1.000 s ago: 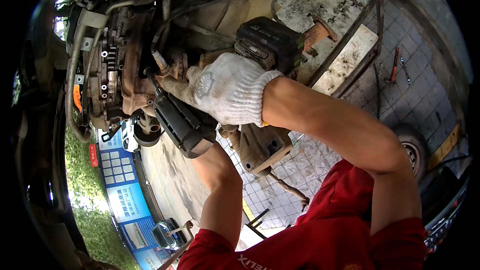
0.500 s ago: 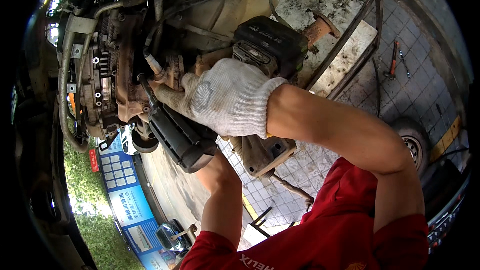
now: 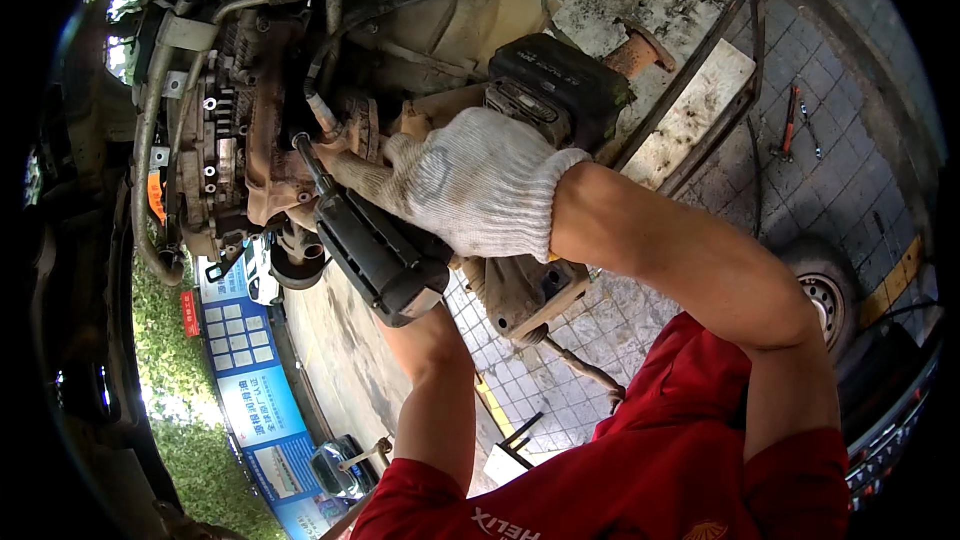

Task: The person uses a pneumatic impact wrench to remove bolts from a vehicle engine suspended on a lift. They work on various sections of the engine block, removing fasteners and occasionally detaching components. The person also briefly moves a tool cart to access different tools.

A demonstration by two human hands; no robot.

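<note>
My right hand [image 3: 470, 180], in a pale knitted glove, is closed round the grip of a black cordless impact wrench [image 3: 375, 255]. The wrench's large black battery [image 3: 560, 90] sticks out beyond the knuckles. At its nose, a metal socket [image 3: 303, 145] lies against or just in front of a rusty brown casting on the engine [image 3: 268, 110]; whether it touches a bolt cannot be made out. My left forearm [image 3: 437, 380] rises from the lower edge to behind the wrench body, which hides the left hand and its fingers.
Pipes [image 3: 150, 160] and a hose fitting [image 3: 322, 112] surround the engine. A dirty white panel [image 3: 640, 0] lies beyond the battery. On the tiled floor are a red-handled hammer [image 3: 789, 125] and a wheel [image 3: 822, 290]. Below the wrench sits a metal bracket [image 3: 530, 300].
The view has shifted slightly, so the engine appears a little up and to the right. The wrench keeps nearly the same place against it, and my right hand's grip is unchanged.
</note>
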